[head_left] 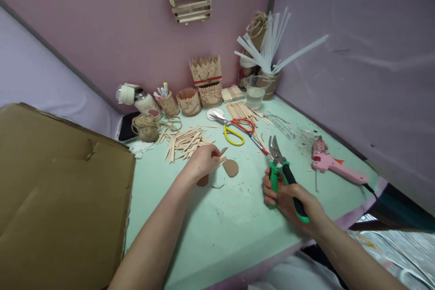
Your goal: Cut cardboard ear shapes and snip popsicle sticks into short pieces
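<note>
My right hand [288, 199] grips green-and-black pruning shears [277, 163], their blades parted and pointing away from me. Over the middle of the table my left hand [205, 161] is closed, with a small pale bit of wood [222, 159] showing at its fingertips. Just right of those fingers lies a rounded brown cardboard piece [231, 168]. Another brown piece [203, 181] shows partly under my left wrist. Behind the left hand spreads a heap of wooden craft sticks [185, 142].
Scissors with red and yellow handles [243, 125] lie further back. A pink glue gun [336, 170] rests at the right. Twine [147, 128], stick-covered cups [189, 102], a clear cup [255, 93] and glue sticks [270, 43] line the back. A cardboard box [64, 190] stands left.
</note>
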Tool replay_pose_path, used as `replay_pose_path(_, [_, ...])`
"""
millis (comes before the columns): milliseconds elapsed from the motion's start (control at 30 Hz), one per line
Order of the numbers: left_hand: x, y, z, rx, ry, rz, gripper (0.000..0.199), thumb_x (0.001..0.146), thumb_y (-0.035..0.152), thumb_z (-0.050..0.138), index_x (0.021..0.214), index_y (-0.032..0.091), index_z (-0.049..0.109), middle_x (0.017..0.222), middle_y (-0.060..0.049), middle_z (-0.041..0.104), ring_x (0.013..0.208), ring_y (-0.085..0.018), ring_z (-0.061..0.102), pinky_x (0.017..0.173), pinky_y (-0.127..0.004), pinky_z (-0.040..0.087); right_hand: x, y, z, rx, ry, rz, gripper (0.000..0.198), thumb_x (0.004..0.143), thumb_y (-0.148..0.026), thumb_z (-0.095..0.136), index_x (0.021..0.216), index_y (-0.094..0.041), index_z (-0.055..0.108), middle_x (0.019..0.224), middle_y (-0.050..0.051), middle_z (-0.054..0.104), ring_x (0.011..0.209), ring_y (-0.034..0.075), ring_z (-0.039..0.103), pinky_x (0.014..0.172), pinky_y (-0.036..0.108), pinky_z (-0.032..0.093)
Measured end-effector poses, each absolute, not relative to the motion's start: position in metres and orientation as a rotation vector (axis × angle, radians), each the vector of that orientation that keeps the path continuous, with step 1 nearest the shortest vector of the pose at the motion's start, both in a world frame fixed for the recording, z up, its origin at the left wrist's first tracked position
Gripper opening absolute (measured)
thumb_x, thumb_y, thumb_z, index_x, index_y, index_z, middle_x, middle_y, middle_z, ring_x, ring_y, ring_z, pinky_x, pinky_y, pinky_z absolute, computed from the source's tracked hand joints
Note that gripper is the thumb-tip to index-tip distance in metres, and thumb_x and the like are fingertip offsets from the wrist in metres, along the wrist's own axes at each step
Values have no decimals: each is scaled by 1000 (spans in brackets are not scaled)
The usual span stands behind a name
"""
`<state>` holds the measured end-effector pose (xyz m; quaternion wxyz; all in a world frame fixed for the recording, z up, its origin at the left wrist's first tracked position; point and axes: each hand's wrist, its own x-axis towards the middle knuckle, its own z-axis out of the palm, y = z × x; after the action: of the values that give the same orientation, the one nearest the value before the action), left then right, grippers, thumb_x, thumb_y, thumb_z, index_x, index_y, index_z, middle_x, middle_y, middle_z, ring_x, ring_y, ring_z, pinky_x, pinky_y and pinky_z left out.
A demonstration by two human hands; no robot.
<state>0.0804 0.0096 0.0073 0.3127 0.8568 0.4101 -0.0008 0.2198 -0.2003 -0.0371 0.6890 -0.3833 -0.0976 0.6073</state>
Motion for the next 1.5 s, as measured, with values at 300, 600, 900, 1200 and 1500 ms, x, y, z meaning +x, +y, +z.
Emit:
replay_pose_path(300, [52,50,11,2339,1296,280,24,74,18,49,85,20,70,87,-5,71,84,-20,61,74,-28,44,220,-201,-43,-823,-221,1377,32,66,-22,60,98,-25,59,82,1,46,63,15,38,57,30,36])
replay_pose_path(600, [27,89,-14,2331,1549,457,29,82,18,46,99,17,70,103,-9,71,98,-22,61,87,-30,44,223,-200,-51,-744,-150,1416,31,68,-20,58,98,-25,59,82,1,48,62,15,39,56,30,38])
replay_pose_path(900, [31,89,-31,2407,1451,457,46,91,19,35,134,19,51,140,-14,51,133,-28,38,105,-49,29,221,-202,-44,-804,-160,1411,31,66,-22,59,96,-23,61,81,3,48,64,15,40,55,31,41])
replay_pose_path(1200, [40,92,-42,2419,1304,506,44,90,16,36,128,24,56,126,-9,62,130,-26,42,105,-48,27,224,-201,-50,-768,-161,1412,33,64,-23,60,97,-20,63,81,4,51,63,15,40,55,31,43])
replay_pose_path(1500, [38,96,-34,2280,1174,726,19,79,15,56,88,19,72,95,-9,70,99,-25,58,94,-40,39,224,-202,-49,-741,-132,1416,33,66,-23,58,99,-24,61,80,4,52,64,16,42,56,31,43])
